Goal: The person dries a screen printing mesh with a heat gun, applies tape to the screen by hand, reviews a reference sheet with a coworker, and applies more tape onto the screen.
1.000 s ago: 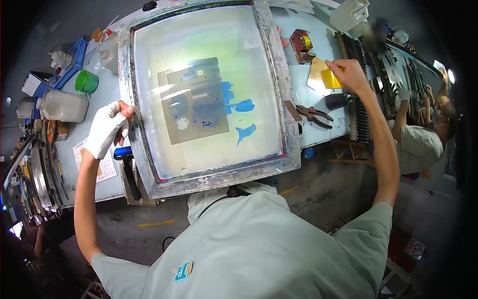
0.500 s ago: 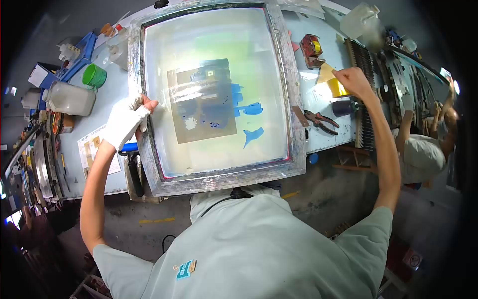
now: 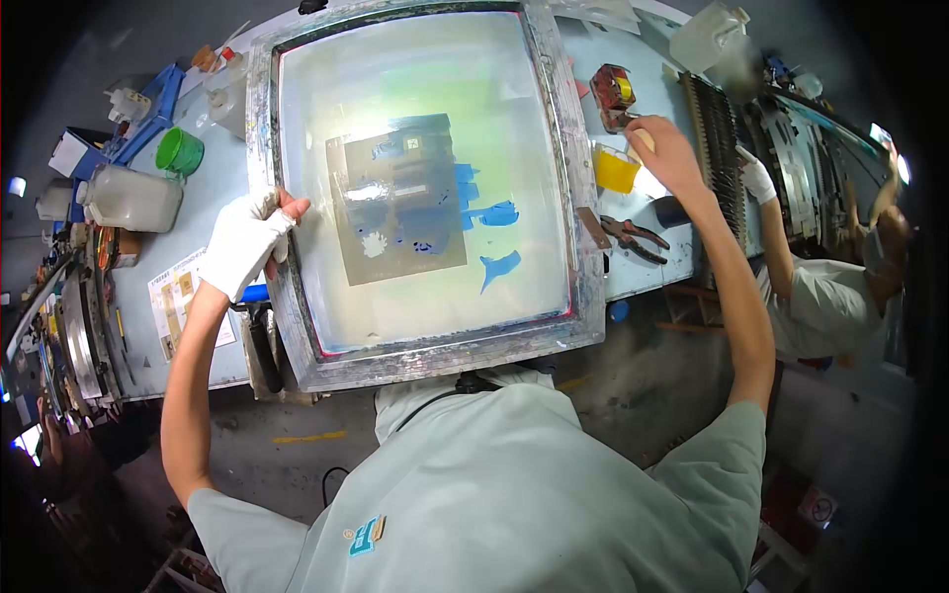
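Observation:
A large metal-framed printing screen (image 3: 395,368) lies in front of me, its mesh pale green with a grey patterned rectangle and blue patches. My left hand (image 3: 247,237), in a white glove with bare fingertips, is closed around the frame's left side. To the right of the frame, my bare right hand (image 3: 670,160) is closed above the bench. A flat yellow piece (image 3: 617,171) sits by its fingers and appears gripped, though the contact is partly hidden. A red tape dispenser (image 3: 613,91) stands just beyond that hand; pliers (image 3: 636,239) lie nearer me.
On the left are a green cup (image 3: 180,151), a whitish plastic jug (image 3: 131,198), a printed sheet (image 3: 178,296) and a blue-topped tool (image 3: 255,294). A black toothed rack (image 3: 714,148) stands at right. Another person's gloved hand (image 3: 757,178) is beyond it.
My right hand has moved left toward the screen frame, and the yellow piece has shifted left along with it. My left hand stays on the frame. The other person's gloved hand has come nearer the rack.

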Tool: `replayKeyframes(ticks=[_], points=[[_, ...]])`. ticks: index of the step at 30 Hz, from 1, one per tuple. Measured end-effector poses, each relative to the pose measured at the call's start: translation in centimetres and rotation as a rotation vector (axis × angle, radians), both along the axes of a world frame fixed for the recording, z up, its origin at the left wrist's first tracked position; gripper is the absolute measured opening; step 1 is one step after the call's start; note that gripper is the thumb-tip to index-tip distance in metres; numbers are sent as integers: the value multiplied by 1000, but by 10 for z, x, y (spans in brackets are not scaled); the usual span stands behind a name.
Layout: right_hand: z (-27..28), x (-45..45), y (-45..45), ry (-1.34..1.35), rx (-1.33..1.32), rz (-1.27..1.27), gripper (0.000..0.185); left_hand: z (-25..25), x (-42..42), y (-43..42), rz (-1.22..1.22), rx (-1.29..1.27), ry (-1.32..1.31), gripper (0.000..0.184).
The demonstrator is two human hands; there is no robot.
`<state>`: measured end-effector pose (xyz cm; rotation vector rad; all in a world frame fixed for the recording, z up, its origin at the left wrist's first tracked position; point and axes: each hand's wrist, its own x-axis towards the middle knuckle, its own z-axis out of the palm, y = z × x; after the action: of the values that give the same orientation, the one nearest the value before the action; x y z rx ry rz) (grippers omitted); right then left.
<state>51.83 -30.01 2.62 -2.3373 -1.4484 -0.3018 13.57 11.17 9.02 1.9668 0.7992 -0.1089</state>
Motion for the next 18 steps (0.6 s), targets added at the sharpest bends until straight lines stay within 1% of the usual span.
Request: replayKeyframes(ticks=[1,2,4,6,8,9,10,12,14,16,17,18], points=[[16,-17,2,-11,20,-58,23,-3,0,2,18,-13,13,30],[39,-47,10,135,18,-183,21,0,1,1,10,-10,25,30],[67,-91,12,463,-131,-299,22,-2,0,1,15,-22,12,29],[73,-124,13,621,-302,-230,27,-8,-2,4,5,-18,-13,30],[69,-143,18,737,-308,-183,31,-6,-2,4,3,-9,-14,30],[68,-144,19,826,-338,-207,32,-2,-2,2,-16,-8,-12,30],[68,-143,20,961,-307,-219,32,-2,-2,2,-12,-22,-10,30],[73,-139,20,1027,-312,-191,31,-3,-3,2,-11,-11,-27,30],[87,-138,25,977,-352,-210,29,-3,-3,1,-3,-11,-28,30],[94,-131,28,796,-336,-65,28,-4,-4,1,-1,-11,-25,30],[94,-129,35,862,-253,-115,29,-4,-5,1,4,-17,-30,30],[101,-129,47,789,-219,-109,32,-4,-4,1,6,-23,-34,30]])
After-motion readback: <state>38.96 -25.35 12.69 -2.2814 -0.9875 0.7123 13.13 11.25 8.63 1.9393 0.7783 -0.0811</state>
